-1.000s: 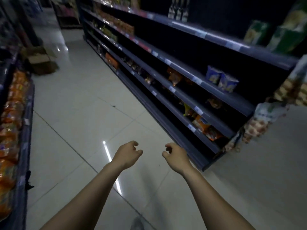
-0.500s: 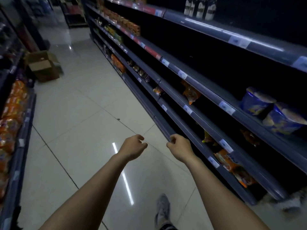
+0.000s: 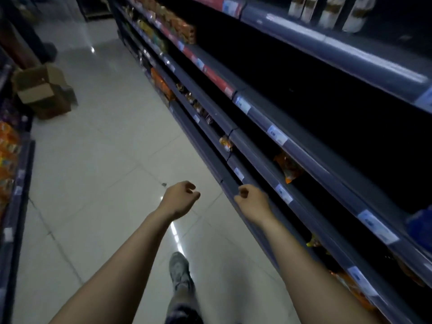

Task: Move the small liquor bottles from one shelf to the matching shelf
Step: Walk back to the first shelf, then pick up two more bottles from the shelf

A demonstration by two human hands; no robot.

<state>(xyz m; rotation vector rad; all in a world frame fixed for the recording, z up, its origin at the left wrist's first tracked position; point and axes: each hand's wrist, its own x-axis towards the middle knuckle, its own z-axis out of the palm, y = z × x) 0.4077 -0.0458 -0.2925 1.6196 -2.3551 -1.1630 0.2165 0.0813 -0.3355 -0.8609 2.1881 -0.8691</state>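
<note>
Several dark liquor bottles with pale labels (image 3: pixel 327 12) stand in a row on the top shelf (image 3: pixel 350 57) at the upper right, far above both hands. My left hand (image 3: pixel 178 199) hangs over the tiled aisle floor, fingers loosely curled, holding nothing. Level with it to the right, my right hand (image 3: pixel 253 202) is in front of a lower shelf edge (image 3: pixel 231 185), fingers curled in and empty. Both forearms stretch forward from the bottom of the view.
A long dark shelving unit runs along the right with orange snack packs (image 3: pixel 288 167) and a blue pack (image 3: pixel 420 228). An open cardboard box (image 3: pixel 44 92) sits on the floor at left. Orange goods (image 3: pixel 7 155) fill the left shelf. My shoe (image 3: pixel 178 270) is below.
I have walked forward along the aisle; the shelves and bottles have come closer and the box is nearer. Both hands stay empty and held out in front.
</note>
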